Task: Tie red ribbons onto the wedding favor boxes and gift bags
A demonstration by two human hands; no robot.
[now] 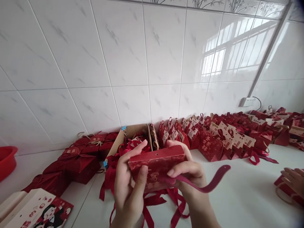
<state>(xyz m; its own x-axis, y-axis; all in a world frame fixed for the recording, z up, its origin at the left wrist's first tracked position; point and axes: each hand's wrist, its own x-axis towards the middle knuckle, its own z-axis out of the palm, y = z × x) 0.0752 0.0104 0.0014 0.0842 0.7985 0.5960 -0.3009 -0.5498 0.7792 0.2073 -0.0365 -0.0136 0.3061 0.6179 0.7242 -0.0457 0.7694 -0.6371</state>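
Note:
Between my two hands is a red gift box with gold print on its front and a small hole in its top face. My left hand wraps around the left end, its thumb pressed on the front. On the right end, my right hand grips the box and also pins a dark red strap, whose free end curls up to the right. Behind the box sits an open cardboard carton with red ribbons in it. Loose red ribbons lie on the table below my hands.
Rows of red and cream gift boxes line the wall at right. Darker red boxes stand at left, near cream printed boxes and a red plastic basin. Another person's hand rests on a red box at the right edge.

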